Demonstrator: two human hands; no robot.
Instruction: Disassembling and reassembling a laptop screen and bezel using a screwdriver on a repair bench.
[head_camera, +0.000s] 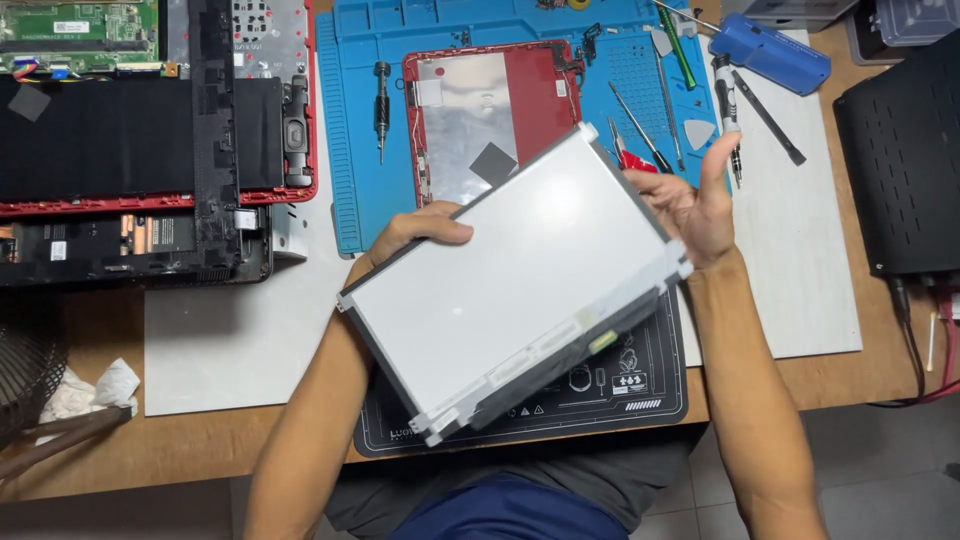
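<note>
Nearest the person, a black work mat (640, 395) is lying at the front edge of the wooden counter (190, 455), partly hidden under a bare laptop display panel (510, 285) that both hands are holding tilted above it, pale rear face up. The left hand (415, 232) is gripping the panel's upper left edge, fingers curled over onto the face. The right hand (695, 205) is bracing the right corner with its palm, fingers spread and thumb pointing upward. A thin ribbon strip and silver tape are running along the panel's lower edge.

To the left, crumpled white tissues (95, 390) are lying near the counter's edge. Beneath everything, a white sheet (230, 340) is covering the middle of the counter.

Farther back, a blue silicone mat (350, 160) is carrying a red laptop lid shell (490, 110) lined with silver foil, a short dark screwdriver (381, 105) beside it, and tweezers (640, 130) and thin tools to the right. A blue-handled tool (765, 50) is resting at the far right corner. At the far left, an opened red laptop base (150, 130) is sitting with its boards exposed, and a black box (905, 150) is standing at the right edge.
</note>
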